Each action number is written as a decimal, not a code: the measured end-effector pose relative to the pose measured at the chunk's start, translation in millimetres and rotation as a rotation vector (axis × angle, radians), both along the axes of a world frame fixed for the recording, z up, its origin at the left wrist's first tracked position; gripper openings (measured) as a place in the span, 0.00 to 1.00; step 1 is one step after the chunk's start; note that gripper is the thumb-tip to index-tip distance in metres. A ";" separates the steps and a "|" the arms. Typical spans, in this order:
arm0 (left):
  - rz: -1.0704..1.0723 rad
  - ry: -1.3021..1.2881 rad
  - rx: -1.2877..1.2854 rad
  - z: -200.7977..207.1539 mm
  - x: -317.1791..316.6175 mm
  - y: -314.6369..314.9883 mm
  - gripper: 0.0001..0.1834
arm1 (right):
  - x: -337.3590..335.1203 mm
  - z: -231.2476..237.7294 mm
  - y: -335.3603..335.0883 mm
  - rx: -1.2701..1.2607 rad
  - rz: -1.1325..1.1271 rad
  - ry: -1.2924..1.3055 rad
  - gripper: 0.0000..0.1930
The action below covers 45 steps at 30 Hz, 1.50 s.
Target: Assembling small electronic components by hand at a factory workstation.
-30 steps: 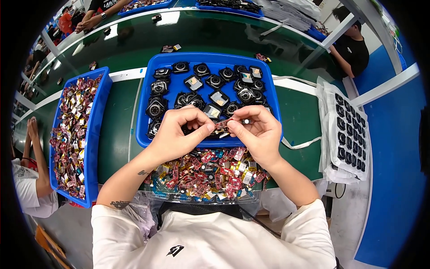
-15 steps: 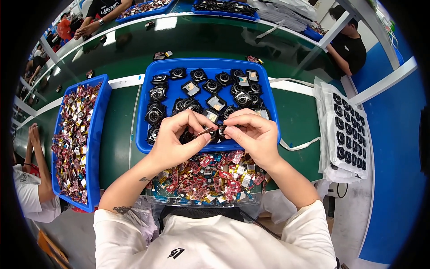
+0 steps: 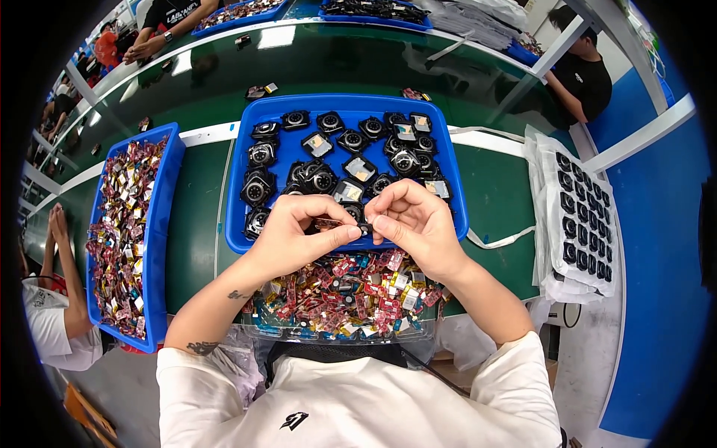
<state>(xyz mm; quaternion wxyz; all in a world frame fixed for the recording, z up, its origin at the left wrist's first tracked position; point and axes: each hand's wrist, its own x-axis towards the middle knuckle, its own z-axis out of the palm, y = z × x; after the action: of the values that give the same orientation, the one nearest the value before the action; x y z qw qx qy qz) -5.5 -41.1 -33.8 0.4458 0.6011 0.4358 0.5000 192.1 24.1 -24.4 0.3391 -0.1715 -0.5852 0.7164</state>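
Note:
Over the near edge of a blue tray (image 3: 233,216), my left hand (image 3: 299,235) pinches a small reddish circuit-board assembly (image 3: 326,223). A small black piece (image 3: 364,228) shows between its thumb and fingertips. My right hand (image 3: 418,228) meets it there, thumb and forefinger closed at that same black piece; the fingers hide most of it. Under and beyond both hands, the tray holds several black smartwatch housings (image 3: 319,179), some with the round sensor side up, others showing a square pale inside. A heap of loose circuit boards with small batteries (image 3: 351,295) lies below my wrists.
At left stands a long blue bin (image 3: 173,179) full of similar boards. A stack of white trays (image 3: 549,246) with black watch parts sits at right. Behind the tray runs a green belt (image 3: 336,67) with a few scattered parts. Other people sit around the line.
My right fingers have curled in more, and the board has turned lower in my left hand. Loose parts on the far belt have shifted slightly left.

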 end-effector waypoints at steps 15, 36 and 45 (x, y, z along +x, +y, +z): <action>0.174 -0.365 0.022 -3.2 -9.0 1.0 0.06 | 0.1 0.6 -0.5 0.393 0.137 0.055 0.14; 0.211 -0.397 -0.009 -3.7 -8.7 3.1 0.07 | -6.3 0.0 5.4 0.564 -0.145 -0.360 0.14; 0.113 -0.214 0.165 -0.6 -3.8 1.2 0.01 | -7.6 -3.9 0.7 0.203 -0.190 -0.051 0.12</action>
<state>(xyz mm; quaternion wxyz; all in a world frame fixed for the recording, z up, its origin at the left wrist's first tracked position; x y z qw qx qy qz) -9.3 -39.9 -34.4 0.4100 0.5535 0.3765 0.6195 184.5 24.8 -28.3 0.4060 -0.2088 -0.6441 0.6137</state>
